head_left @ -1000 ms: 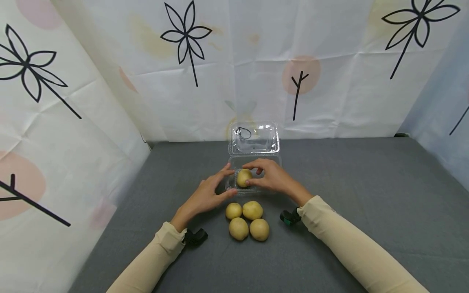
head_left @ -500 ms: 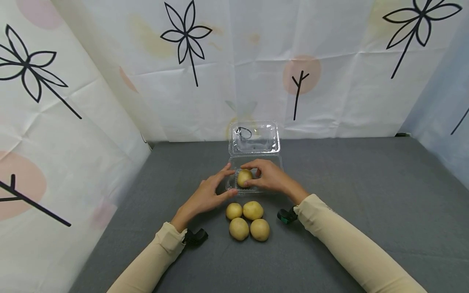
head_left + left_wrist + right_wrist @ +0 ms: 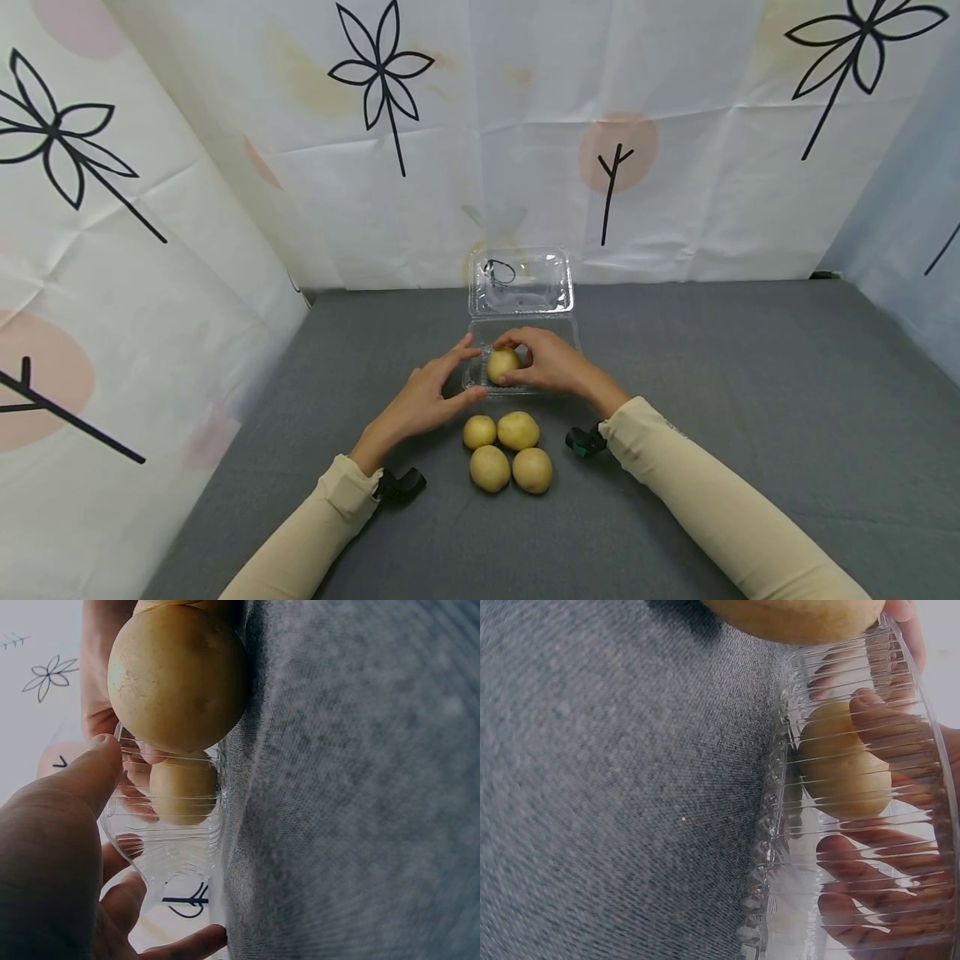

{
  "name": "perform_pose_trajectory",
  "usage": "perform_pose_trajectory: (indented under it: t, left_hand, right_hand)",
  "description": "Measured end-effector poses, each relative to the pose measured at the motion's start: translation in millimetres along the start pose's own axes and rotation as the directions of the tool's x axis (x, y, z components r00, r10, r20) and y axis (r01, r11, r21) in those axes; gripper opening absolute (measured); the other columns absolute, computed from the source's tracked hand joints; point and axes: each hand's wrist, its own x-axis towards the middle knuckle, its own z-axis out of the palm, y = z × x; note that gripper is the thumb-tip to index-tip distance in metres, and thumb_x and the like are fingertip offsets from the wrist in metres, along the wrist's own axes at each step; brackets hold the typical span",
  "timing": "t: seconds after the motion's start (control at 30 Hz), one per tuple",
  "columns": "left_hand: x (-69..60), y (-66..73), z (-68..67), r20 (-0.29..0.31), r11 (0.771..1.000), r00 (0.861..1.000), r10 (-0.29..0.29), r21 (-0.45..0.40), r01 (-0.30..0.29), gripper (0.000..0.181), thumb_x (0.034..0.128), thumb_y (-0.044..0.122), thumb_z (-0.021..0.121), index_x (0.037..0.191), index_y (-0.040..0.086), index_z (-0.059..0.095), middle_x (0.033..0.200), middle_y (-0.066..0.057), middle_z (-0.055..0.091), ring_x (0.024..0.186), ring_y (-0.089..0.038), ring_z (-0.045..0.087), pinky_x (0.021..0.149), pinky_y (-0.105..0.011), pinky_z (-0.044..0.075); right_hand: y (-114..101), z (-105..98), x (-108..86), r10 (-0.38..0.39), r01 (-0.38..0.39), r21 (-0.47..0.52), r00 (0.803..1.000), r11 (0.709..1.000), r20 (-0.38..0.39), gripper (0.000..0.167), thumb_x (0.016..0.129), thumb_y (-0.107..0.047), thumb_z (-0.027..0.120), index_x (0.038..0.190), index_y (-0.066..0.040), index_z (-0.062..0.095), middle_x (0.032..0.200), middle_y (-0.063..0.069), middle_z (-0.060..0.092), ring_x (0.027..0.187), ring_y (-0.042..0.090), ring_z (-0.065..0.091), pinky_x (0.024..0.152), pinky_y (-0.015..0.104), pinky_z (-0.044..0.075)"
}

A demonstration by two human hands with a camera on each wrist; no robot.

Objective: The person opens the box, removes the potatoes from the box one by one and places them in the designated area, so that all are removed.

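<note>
A clear plastic clamshell container (image 3: 551, 354) stands with its lid (image 3: 520, 283) raised at the back. My left hand (image 3: 427, 396) steadies its left end, the thumb at the front rim and the fingers spread along the side. Inside the container, my right hand (image 3: 551, 358) holds a potato (image 3: 502, 364) between thumb and fingers. Through the ribbed wall in the right wrist view, this potato (image 3: 844, 761) appears low in the container, beside the fingers. Several potatoes sit clustered in front of the container, among them one at the lower right (image 3: 532, 471).
A grey cloth (image 3: 712, 392) covers the table. Behind it hangs a white curtain (image 3: 675, 192) printed with plants, and a similar one (image 3: 150, 317) hangs at the left. Black straps with small cameras, such as the left one (image 3: 401, 486), sit at both wrists.
My right hand and the potato in it have shifted very slightly to the right inside the container. The left hand and the other potatoes stay in place.
</note>
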Motion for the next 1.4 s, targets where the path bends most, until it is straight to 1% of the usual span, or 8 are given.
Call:
perform_pose_trajectory:
  t: [0.3, 0.47, 0.53, 0.73, 0.83, 1.0, 1.17, 1.4]
  left_hand:
    - [-1.1, 1.9, -1.1, 0.000, 1.000, 1.000, 0.006, -0.005, -0.006, 0.068, 0.0981, 0.057, 0.061, 0.157, 0.030, 0.040, 0.170, 0.015, 0.016, 0.152, -0.032, 0.034, 0.112, -0.079, 0.019]
    - [-1.5, 1.6, -1.4, -0.006, 1.000, 1.000, 0.024, -0.006, -0.024, 0.068, 0.0987, 0.056, 0.061, 0.158, 0.029, 0.040, 0.171, 0.010, 0.018, 0.153, -0.032, 0.033, 0.111, -0.080, 0.020]
    - [-1.5, 1.5, -1.2, -0.004, 1.000, 1.000, 0.023, -0.006, -0.023, 0.068, 0.0987, 0.056, 0.060, 0.158, 0.030, 0.039, 0.171, 0.011, 0.017, 0.153, -0.032, 0.033, 0.111, -0.080, 0.019]
    - [-1.5, 1.1, -0.7, -0.001, 1.000, 1.000, 0.020, -0.006, -0.020, 0.068, 0.0987, 0.057, 0.060, 0.158, 0.030, 0.039, 0.171, 0.012, 0.016, 0.153, -0.032, 0.033, 0.112, -0.080, 0.019]
    - [-1.2, 1.3, -0.8, 0.001, 1.000, 1.000, 0.020, -0.004, -0.020, 0.068, 0.0986, 0.057, 0.059, 0.158, 0.030, 0.039, 0.171, 0.012, 0.017, 0.153, -0.032, 0.033, 0.112, -0.079, 0.020]
    - [-0.6, 1.4, -0.9, 0.004, 1.000, 1.000, 0.016, -0.002, -0.016, 0.069, 0.0985, 0.058, 0.059, 0.158, 0.030, 0.038, 0.171, 0.013, 0.016, 0.153, -0.031, 0.032, 0.112, -0.079, 0.019]
    - [-1.0, 1.8, -1.4, 0.006, 1.000, 1.000, 0.011, 0.000, -0.011, 0.069, 0.0983, 0.058, 0.059, 0.158, 0.030, 0.039, 0.171, 0.014, 0.015, 0.153, -0.033, 0.032, 0.112, -0.080, 0.018]
    - [-1.5, 1.8, -1.1, 0.002, 1.000, 1.000, 0.016, 0.001, -0.016, 0.068, 0.0986, 0.056, 0.060, 0.158, 0.030, 0.039, 0.171, 0.011, 0.016, 0.152, -0.033, 0.033, 0.112, -0.079, 0.020]
  right_hand:
    - [-0.5, 0.3, -1.3, 0.028, -0.028, 0.030, 1.000, 0.999, 0.005, 0.047, 0.090, -0.025, 0.081, 0.129, -0.010, 0.062, 0.131, 0.017, 0.065, 0.083, 0.017, 0.068, 0.074, 0.031, 0.055]
    - [-0.4, 0.3, -1.9, 0.007, -0.007, 0.042, 1.000, 0.999, 0.013, 0.046, 0.091, -0.024, 0.080, 0.130, -0.008, 0.063, 0.130, 0.018, 0.066, 0.083, 0.018, 0.068, 0.075, 0.032, 0.055]
    - [-0.4, 0.4, -1.5, 0.001, -0.002, 0.043, 1.000, 0.999, 0.018, 0.045, 0.091, -0.024, 0.079, 0.131, -0.008, 0.064, 0.129, 0.017, 0.066, 0.084, 0.019, 0.067, 0.076, 0.032, 0.055]
    - [-0.7, -0.6, -1.1, 0.013, -0.015, 0.049, 0.999, 0.999, 0.051, 0.048, 0.092, -0.023, 0.079, 0.135, -0.007, 0.064, 0.127, 0.016, 0.068, 0.090, 0.022, 0.069, 0.079, 0.034, 0.057]
    - [-0.8, -0.8, -1.3, 0.019, -0.022, 0.051, 0.998, 0.998, 0.059, 0.049, 0.091, -0.022, 0.079, 0.136, -0.008, 0.064, 0.126, 0.015, 0.068, 0.090, 0.021, 0.069, 0.079, 0.034, 0.058]
    - [-1.3, -0.4, -2.8, 0.009, -0.011, 0.044, 0.999, 0.999, 0.044, 0.049, 0.091, -0.022, 0.080, 0.135, -0.008, 0.065, 0.126, 0.014, 0.069, 0.086, 0.018, 0.069, 0.077, 0.032, 0.057]
    - [-0.2, 1.6, -2.6, 0.003, -0.003, 0.013, 1.000, 1.000, 0.024, 0.049, 0.090, -0.025, 0.081, 0.134, -0.010, 0.066, 0.127, 0.013, 0.070, 0.080, 0.014, 0.066, 0.073, 0.029, 0.055]
    - [-0.3, 2.8, -2.8, 0.012, -0.012, -0.003, 1.000, 1.000, 0.012, 0.049, 0.089, -0.027, 0.081, 0.134, -0.012, 0.067, 0.125, 0.011, 0.071, 0.075, 0.013, 0.063, 0.069, 0.028, 0.053]
